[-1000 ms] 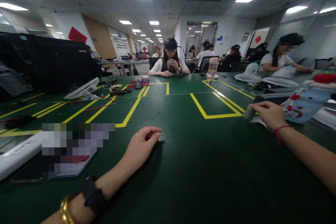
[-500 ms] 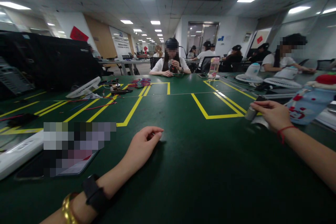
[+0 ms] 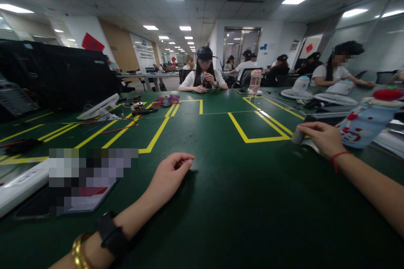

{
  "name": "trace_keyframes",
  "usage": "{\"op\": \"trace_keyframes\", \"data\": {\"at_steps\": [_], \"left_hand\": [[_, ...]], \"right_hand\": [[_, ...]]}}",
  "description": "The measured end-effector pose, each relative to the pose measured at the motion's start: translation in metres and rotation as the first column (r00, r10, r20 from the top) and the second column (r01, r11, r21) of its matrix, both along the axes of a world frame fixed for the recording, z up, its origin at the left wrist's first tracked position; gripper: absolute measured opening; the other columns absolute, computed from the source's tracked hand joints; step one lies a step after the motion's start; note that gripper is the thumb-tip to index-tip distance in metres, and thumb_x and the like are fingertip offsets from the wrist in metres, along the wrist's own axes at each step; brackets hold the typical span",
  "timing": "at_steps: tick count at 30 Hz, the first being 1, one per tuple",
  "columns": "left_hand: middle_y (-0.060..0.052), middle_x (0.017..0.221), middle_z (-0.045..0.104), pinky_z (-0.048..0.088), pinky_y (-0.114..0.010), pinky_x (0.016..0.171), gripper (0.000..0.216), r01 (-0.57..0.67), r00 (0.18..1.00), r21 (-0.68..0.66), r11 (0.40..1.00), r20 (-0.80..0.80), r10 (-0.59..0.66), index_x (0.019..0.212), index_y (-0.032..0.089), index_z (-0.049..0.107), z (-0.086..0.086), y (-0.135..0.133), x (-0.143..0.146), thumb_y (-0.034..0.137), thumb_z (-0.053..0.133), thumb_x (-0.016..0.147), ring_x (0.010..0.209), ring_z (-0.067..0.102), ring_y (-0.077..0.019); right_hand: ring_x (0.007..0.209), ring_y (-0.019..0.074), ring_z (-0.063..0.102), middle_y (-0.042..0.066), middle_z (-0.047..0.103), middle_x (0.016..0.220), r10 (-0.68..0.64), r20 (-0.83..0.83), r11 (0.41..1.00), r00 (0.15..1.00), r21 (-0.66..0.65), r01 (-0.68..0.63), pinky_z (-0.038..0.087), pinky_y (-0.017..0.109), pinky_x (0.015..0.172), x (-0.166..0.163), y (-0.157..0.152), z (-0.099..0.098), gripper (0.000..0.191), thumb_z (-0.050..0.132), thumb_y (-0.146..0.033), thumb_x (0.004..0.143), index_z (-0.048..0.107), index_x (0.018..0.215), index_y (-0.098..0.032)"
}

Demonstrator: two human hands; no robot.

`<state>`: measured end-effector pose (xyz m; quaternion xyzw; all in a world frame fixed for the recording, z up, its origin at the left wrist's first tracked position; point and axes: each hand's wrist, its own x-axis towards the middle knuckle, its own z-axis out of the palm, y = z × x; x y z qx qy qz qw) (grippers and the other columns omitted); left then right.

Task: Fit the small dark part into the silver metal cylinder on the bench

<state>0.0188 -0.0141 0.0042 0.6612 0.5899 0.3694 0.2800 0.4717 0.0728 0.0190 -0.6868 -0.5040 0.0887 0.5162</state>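
My left hand rests on the green table, fingers curled loosely inward with nothing visible in them. A black watch and a gold bangle sit on that wrist. My right hand, with a red string round the wrist, lies at the right side of the table and grips a small grey cylinder lying at the corner of a yellow taped rectangle. A pale blue bottle with red marks lies just behind that hand.
A phone and a white power strip lie at my left. Coloured wires and a white fan part sit further back. White fan grilles lie at the right. People sit along the far edge.
My right hand shifted slightly on the grey cylinder, moving a little to the right and then back. The left hand has stayed in place.
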Motion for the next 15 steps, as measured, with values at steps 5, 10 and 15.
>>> {"op": "trace_keyframes", "data": {"at_steps": [5,10,15], "left_hand": [[-0.003,0.083,0.068,0.043,-0.030,0.066,0.032,-0.008,1.000,0.000,1.000,-0.003,0.008,0.096,0.021,0.067,0.000,0.000,0.001,0.042,0.050,0.078,0.075,0.060,-0.0204],[-0.003,0.083,0.068,0.043,-0.030,0.066,0.031,-0.007,1.000,0.011,1.000,0.001,0.007,0.095,0.021,0.067,-0.002,0.001,0.000,0.041,0.050,0.079,0.075,0.060,-0.0200],[-0.003,0.084,0.067,0.043,-0.030,0.068,0.030,0.004,1.000,0.014,1.000,-0.012,-0.004,0.093,0.021,0.067,-0.001,0.000,0.000,0.041,0.050,0.080,0.076,0.060,-0.0206]], "right_hand": [[0.084,0.0180,0.059,0.009,0.066,0.094,0.009,0.031,0.998,0.999,0.067,-0.011,0.044,0.029,0.077,0.002,0.004,-0.011,0.022,0.068,-0.031,0.064,0.067,0.081,-0.017],[0.079,0.0183,0.061,0.011,0.066,0.096,0.071,-0.027,0.997,0.997,0.029,-0.070,0.048,0.029,0.069,0.011,0.011,-0.017,0.032,0.061,-0.037,0.070,0.065,0.094,-0.015],[0.080,0.0189,0.061,0.012,0.065,0.101,0.149,0.020,0.989,0.989,-0.014,-0.149,0.049,0.030,0.068,0.014,0.008,-0.017,0.035,0.061,-0.037,0.071,0.064,0.098,-0.016]]}}
